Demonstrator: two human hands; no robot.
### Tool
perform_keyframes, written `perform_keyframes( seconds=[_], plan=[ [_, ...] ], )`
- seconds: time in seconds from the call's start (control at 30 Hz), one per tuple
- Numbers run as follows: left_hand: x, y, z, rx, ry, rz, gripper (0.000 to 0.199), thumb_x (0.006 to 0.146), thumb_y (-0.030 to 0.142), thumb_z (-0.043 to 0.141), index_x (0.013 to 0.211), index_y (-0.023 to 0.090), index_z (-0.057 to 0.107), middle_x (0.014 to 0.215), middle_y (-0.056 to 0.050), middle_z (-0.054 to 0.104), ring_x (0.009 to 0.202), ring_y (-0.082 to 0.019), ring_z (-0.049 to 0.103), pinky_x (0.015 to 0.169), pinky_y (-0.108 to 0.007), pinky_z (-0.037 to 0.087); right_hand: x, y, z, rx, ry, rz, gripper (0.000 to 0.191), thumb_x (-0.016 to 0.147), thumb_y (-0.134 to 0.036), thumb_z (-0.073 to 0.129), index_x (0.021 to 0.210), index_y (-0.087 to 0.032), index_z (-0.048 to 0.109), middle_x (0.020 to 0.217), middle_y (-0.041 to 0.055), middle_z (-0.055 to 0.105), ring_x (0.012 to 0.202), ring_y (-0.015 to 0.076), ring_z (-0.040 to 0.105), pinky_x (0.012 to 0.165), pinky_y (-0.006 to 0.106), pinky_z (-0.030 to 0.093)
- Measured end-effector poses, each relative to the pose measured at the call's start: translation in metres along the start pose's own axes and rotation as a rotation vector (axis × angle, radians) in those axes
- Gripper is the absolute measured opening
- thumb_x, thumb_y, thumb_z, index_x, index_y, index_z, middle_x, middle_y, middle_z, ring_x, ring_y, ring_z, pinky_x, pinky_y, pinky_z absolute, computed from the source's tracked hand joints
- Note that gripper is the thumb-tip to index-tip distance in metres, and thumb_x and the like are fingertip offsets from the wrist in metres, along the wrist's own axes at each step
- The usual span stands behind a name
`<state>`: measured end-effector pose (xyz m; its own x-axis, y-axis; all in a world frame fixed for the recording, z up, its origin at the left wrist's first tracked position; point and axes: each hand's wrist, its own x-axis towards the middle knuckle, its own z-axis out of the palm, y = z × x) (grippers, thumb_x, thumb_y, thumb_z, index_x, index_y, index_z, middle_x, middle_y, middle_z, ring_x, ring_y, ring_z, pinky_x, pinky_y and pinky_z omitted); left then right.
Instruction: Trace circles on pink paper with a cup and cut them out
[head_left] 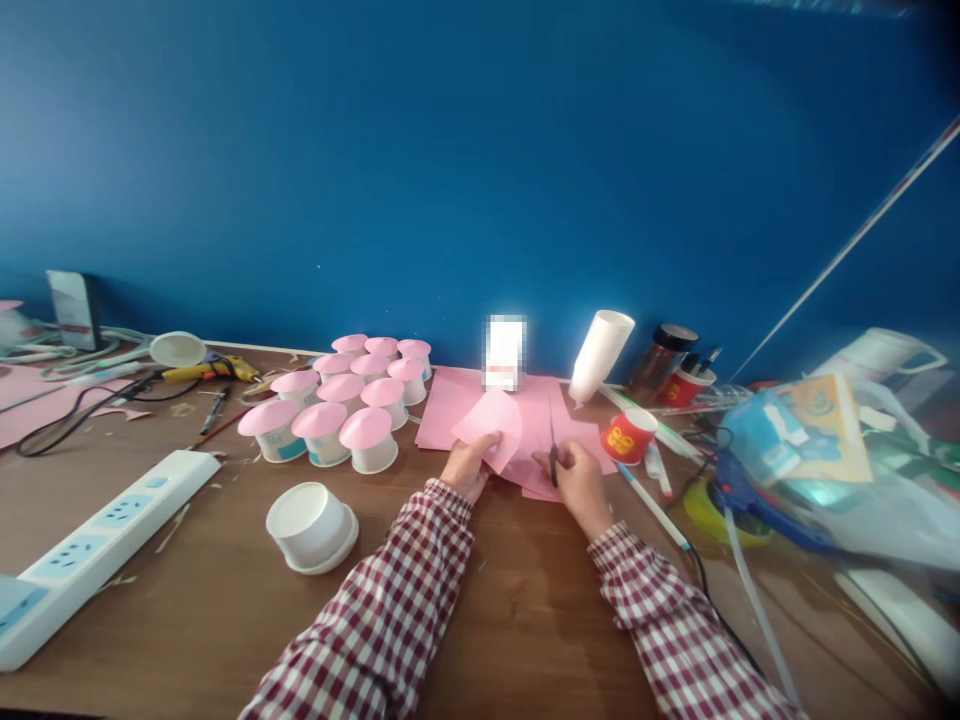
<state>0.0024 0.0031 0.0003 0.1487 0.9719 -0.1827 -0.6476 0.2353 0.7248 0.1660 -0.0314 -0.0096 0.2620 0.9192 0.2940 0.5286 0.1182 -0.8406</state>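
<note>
My left hand [471,466] pinches a cut piece of pink paper [495,425] with a rounded edge. Just right of it, my right hand [576,475] has its fingers closed round the handles of dark scissors [553,425], whose blades point away from me. Under both hands lie larger pink paper sheets [446,400]. The scissors and the held paper are apart. To the left stand several white cups with pink cone-shaped tops [367,428].
A white container [311,525] and a power strip [112,545] are at the left. Stacked white cups [602,350], a red cup [630,437], a marker [651,505], a blue glue gun [772,510] and plastic bags [892,480] are at the right. A blue wall [450,170] rises behind.
</note>
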Motion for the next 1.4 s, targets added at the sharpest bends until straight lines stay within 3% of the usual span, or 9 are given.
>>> perform_keyframes(
  seconds=[0.2,0.33,0.6,0.8,1.0,1.17,1.27,1.4],
  plan=[
    [-0.001,-0.001,-0.001,0.0,0.003,-0.011,0.028,0.062,0.018,0.075,0.086,0.011,0.064,0.085,-0.007,0.069,0.077,-0.017,0.064,0.067,-0.026,0.054,-0.003,-0.001,0.001,0.122,-0.074,0.048,0.048,0.072,-0.057,0.063,0.06,-0.023,0.031,0.053,-0.002,0.056,0.048,0.0142,0.055,0.046,0.024,0.04],
    [-0.003,0.0,-0.001,-0.002,0.014,-0.014,0.029,0.062,0.017,0.075,0.088,0.012,0.064,0.089,-0.008,0.069,0.08,-0.017,0.065,0.072,-0.027,0.053,-0.002,-0.001,0.002,0.005,-0.038,-0.007,0.054,0.07,-0.057,0.065,0.057,-0.024,0.025,0.048,-0.0035,0.049,0.049,0.0142,0.052,0.046,0.024,0.036],
    [-0.001,-0.003,-0.001,0.022,0.012,-0.008,0.028,0.062,0.017,0.075,0.087,0.01,0.065,0.087,-0.009,0.069,0.079,-0.018,0.065,0.071,-0.028,0.054,0.0,0.003,0.003,-0.003,-0.027,-0.088,0.043,0.069,-0.056,0.065,0.061,-0.023,0.039,0.062,-0.0003,0.057,0.057,0.0145,0.051,0.054,0.026,0.041],
    [-0.005,0.002,0.002,-0.002,0.0,-0.009,0.022,0.063,0.017,0.075,0.082,0.011,0.065,0.084,-0.008,0.069,0.077,-0.016,0.065,0.069,-0.026,0.053,-0.003,-0.004,0.0,0.079,-0.051,-0.02,0.046,0.07,-0.054,0.066,0.06,-0.023,0.034,0.052,-0.0022,0.054,0.05,0.014,0.052,0.048,0.024,0.039],
    [-0.009,0.004,0.0,-0.153,-0.117,-0.042,0.019,0.065,0.016,0.074,0.081,0.012,0.065,0.081,-0.004,0.068,0.076,-0.013,0.064,0.074,-0.024,0.052,-0.007,-0.009,0.002,0.229,-0.08,0.004,0.044,0.07,-0.053,0.068,0.061,-0.022,0.038,0.054,-0.0017,0.056,0.053,0.0146,0.056,0.048,0.024,0.042],
    [-0.007,0.005,-0.003,-0.254,-0.088,-0.067,0.014,0.067,0.015,0.073,0.077,0.013,0.064,0.075,-0.002,0.066,0.069,-0.009,0.061,0.068,-0.02,0.051,-0.006,-0.009,0.004,0.423,-0.039,0.133,0.042,0.069,-0.053,0.068,0.069,-0.02,0.042,0.062,0.0001,0.061,0.051,0.013,0.058,0.041,0.021,0.042],
    [-0.009,0.004,-0.002,-0.14,-0.173,-0.062,0.022,0.07,0.019,0.071,0.089,0.012,0.064,0.085,-0.006,0.068,0.077,-0.014,0.064,0.071,-0.025,0.051,-0.006,-0.009,0.003,0.516,-0.095,0.18,0.041,0.069,-0.049,0.069,0.067,-0.02,0.041,0.061,-0.0004,0.062,0.047,0.0104,0.056,0.039,0.019,0.041],
    [-0.014,0.001,0.001,0.022,-0.417,-0.114,0.034,0.071,0.026,0.069,0.098,0.007,0.062,0.088,-0.015,0.068,0.078,-0.025,0.066,0.061,-0.032,0.052,-0.009,-0.012,0.004,0.575,-0.368,0.167,0.039,0.066,-0.041,0.073,0.066,-0.02,0.041,0.051,-0.0047,0.057,0.043,0.01,0.055,0.034,0.016,0.035]
  ],
)
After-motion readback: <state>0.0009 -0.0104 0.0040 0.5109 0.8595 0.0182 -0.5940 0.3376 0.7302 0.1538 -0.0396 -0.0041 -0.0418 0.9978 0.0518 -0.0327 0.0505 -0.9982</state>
